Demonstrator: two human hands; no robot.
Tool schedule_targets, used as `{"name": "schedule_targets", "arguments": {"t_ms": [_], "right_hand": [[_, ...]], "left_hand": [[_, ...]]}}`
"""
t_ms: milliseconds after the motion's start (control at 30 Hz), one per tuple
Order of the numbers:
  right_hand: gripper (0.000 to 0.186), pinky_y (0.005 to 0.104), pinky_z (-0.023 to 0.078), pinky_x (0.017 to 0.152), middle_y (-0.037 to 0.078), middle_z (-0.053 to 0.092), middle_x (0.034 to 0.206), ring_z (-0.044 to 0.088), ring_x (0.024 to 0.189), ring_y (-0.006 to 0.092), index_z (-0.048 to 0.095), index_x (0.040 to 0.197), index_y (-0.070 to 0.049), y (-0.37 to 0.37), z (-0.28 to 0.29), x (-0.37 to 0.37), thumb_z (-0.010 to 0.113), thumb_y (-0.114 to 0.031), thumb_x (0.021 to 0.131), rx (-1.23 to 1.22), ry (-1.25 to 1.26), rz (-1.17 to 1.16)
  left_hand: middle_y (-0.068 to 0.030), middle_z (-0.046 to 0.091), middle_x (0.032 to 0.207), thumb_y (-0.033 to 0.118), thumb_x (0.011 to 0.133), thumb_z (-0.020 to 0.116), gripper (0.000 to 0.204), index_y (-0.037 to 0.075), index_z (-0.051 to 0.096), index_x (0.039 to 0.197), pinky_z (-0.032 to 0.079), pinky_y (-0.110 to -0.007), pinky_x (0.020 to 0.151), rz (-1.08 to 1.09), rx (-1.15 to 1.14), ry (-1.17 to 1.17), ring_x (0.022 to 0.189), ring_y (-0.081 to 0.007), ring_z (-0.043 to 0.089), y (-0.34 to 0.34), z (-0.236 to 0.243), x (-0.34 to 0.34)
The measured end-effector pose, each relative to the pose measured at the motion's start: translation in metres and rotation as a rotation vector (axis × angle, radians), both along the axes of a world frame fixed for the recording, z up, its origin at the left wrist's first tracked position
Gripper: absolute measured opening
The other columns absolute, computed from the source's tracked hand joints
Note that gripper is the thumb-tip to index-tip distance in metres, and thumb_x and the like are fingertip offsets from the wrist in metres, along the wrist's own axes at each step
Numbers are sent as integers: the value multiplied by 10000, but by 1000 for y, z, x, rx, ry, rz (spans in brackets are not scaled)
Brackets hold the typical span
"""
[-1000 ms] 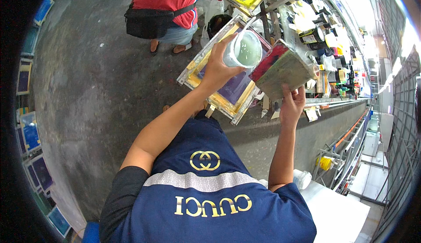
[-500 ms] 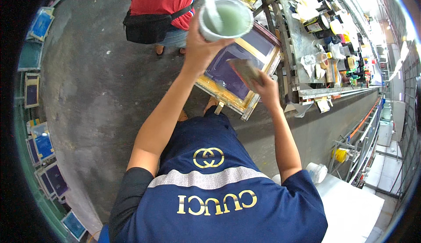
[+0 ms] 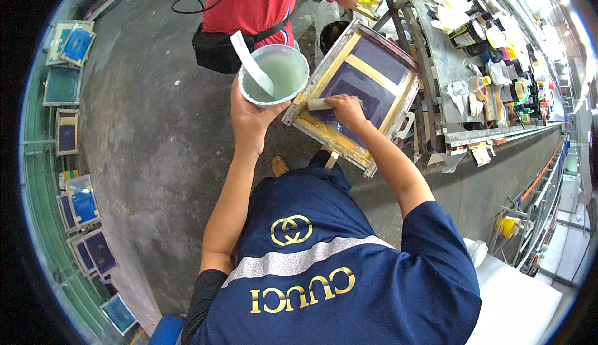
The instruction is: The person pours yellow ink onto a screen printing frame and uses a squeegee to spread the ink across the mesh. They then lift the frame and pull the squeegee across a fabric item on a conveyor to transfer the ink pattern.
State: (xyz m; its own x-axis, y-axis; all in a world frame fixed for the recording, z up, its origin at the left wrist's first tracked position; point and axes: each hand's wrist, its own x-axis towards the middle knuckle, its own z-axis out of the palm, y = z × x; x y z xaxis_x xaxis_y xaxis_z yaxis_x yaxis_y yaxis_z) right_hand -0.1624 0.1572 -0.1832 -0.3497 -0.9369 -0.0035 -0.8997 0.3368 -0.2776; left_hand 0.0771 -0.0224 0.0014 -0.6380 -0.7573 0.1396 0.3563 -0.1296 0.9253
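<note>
At upper centre, the left hand (image 3: 252, 121) clasps a tub (image 3: 251, 87) of cloudy green liquid (image 3: 285, 74); the right hand (image 3: 347, 109) pinches a block (image 3: 318, 104) over a purple panel (image 3: 377, 96). A red-shirted person (image 3: 252, 2) stands beyond.

Dark navy cloth T-shirt (image 3: 386, 295), worn by camera wearer: one row of large, shiny gold capital letters (image 3: 304, 294) across chest, upside-down to view. Gold interlocking-loop emblem (image 3: 291, 230) on same shirt, across pale grey textured band (image 3: 305, 259) from letters. Black cylindrical tub (image 3: 468, 35) among desk clutter: printed label, lettering too small to read.
</note>
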Motion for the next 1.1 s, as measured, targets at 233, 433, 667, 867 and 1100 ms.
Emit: {"name": "schedule_targets", "arguments": {"t_ms": [233, 433, 667, 867, 1100], "right_hand": [[378, 445, 540, 968, 128, 735, 1203, 682, 1143, 313, 729, 1195, -85, 25, 0, 33, 578, -64, 849, 100, -103, 87], [372, 455, 538, 936, 127, 726, 1203, 677, 1136, 322, 714, 1211, -100, 135, -7, 48, 628, -82, 849, 9, -47, -31], [425, 428, 531, 986, 107, 714, 1243, 656, 1175, 309, 684, 1278, -115, 119, 23, 64, 695, -95, 854, -73, -74, -433], [433, 422, 557, 891, -28, 704, 1250, 663, 1111, 224, 679, 1259, -241, 89, -7, 46, 697, -147, 837, -142, 80, -515], [480, 438, 515, 933, 33, 721, 1235, 661, 1111, 268, 687, 1284, -194, 59, -18, 38, 727, -142, 809, -61, 91, -546]], "left_hand": [[-121, 497, 1434, -129, 733, 825, 919, 47, 350, 1500, 552, -415, 1070, 7, 4, 1, 1322, -249, 554, 5, -5, -6], [-120, 503, 1423, -133, 722, 825, 909, 41, 363, 1485, 531, -423, 1093, -27, 49, 46, 1318, -244, 556, 7, -3, -16], [-111, 509, 1427, -137, 728, 820, 905, 47, 365, 1489, 517, -414, 1105, -80, 25, 18, 1318, -238, 556, 10, -10, -26], [-115, 508, 1444, -152, 740, 807, 923, 60, 351, 1514, 508, -411, 1114, -141, 93, -31, 1333, -245, 549, 21, -7, -28], [-122, 502, 1455, -145, 738, 817, 929, 56, 349, 1516, 511, -410, 1110, -141, 57, -66, 1331, -238, 550, 27, -15, -26]]}}
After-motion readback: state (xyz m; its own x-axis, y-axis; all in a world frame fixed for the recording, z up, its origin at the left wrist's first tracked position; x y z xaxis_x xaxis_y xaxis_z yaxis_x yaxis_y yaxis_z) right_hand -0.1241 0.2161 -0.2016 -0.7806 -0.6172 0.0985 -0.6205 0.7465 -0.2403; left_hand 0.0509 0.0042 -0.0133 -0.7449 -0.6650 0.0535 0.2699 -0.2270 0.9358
